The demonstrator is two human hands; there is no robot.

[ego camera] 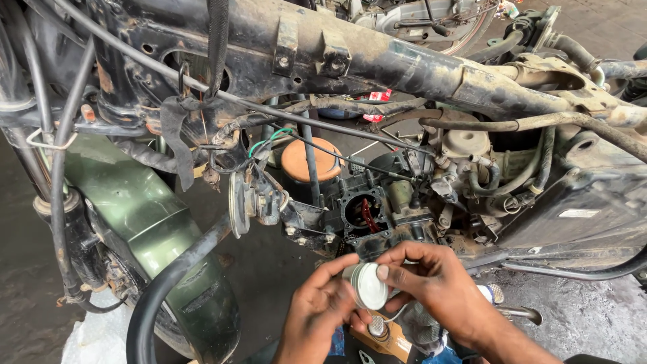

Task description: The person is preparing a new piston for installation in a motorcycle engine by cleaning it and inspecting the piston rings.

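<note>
A small round silver-white metal part, like a piston or cap, sits between both my hands at the lower middle. My left hand cups it from below and the left. My right hand pinches its rim, with the thumb pressed on its face. Just above the hands is the stripped motorcycle engine, with an open square cylinder mouth showing a red piece inside.
A dirty black frame tube crosses the top, with cables and hoses hanging below. A green fender and black tyre are at the left. An orange round lid lies behind the engine. Small parts and a box lie under my hands.
</note>
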